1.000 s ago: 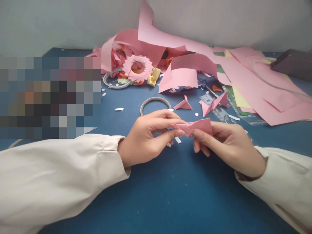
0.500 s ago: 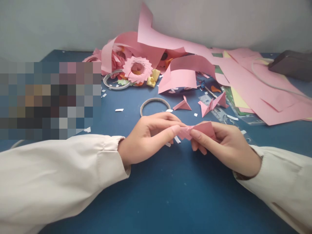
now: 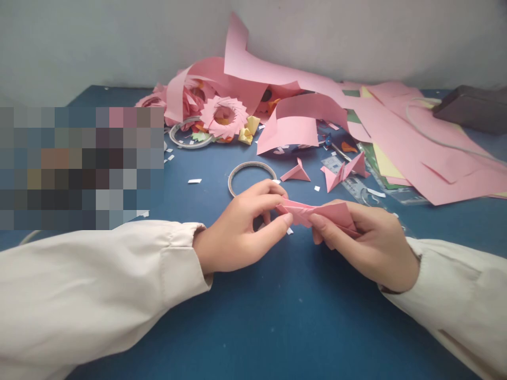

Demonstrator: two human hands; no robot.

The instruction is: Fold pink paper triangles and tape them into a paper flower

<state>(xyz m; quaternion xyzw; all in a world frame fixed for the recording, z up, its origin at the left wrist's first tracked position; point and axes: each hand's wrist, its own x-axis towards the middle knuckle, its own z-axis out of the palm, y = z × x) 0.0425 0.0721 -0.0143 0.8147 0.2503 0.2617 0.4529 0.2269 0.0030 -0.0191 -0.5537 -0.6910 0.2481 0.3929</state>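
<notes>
This looks like a paper-craft workspace indoors; whether it belongs to a home, a school or a workshop cannot be told. A blue table (image 3: pixel 273 316) fills most of the frame, with a plain grey wall (image 3: pixel 336 37) across the top. Large sheets of pink paper (image 3: pixel 392 137) spread over the upper right, and a pleated paper ring (image 3: pixel 241 119) lies in a heap at upper centre. A tape roll (image 3: pixel 252 165), white scraps (image 3: pixel 194 181) and a folded pink piece (image 3: pixel 336 214) near the centre also point to crafting.
</notes>
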